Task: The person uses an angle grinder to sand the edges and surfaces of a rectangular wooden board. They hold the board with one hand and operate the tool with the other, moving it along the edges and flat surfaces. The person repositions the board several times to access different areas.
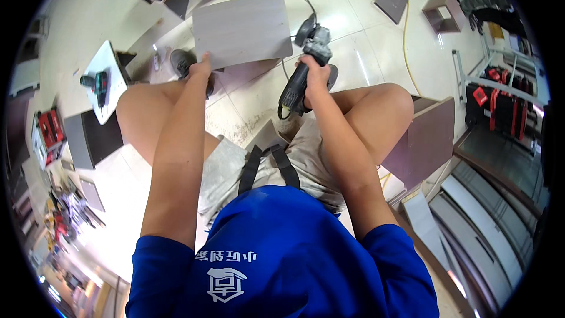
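Observation:
In front of my knees a flat grey board with rounded corners is raised off the floor. My left hand is closed on its near left corner, the thumb lying on top. My right hand is wrapped round the dark body of an angle grinder, just right of the board. The tool's grey head and round dark disc point away from me, with the disc close to the board's right edge. Whether disc and board touch, I cannot tell. My fingers hide part of the grinder's body.
Left, a cordless drill lies on a white panel. A yellow cable crosses the tiled floor at right, near an open box and a dark square panel. Brown boards stand beside my right knee.

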